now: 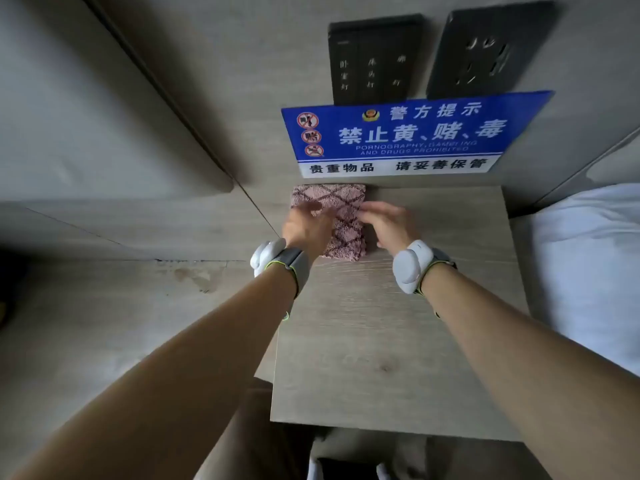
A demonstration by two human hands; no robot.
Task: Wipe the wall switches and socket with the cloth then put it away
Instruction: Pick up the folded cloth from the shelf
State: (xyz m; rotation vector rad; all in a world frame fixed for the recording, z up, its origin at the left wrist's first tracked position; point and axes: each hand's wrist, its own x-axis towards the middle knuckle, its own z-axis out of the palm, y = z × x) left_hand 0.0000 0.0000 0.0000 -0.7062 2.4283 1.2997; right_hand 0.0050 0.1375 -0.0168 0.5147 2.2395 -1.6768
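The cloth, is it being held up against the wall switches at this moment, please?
No, the cloth lies folded on the bedside table under both hands.

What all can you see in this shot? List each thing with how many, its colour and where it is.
switch panel: one, black, on the wall, upper middle
socket: one, black, on the wall, right of the switch panel
sign: one, blue and white, standing against the wall at the back of the table
cloth: one, pink with a dark diamond pattern, folded, on the table's back left corner
table: one, light wood, centre
bedding: white, right edge
wristbands: two, white and grey, one on each wrist
left hand: fingers flat on the cloth
right hand: fingers flat at the cloth's right edge
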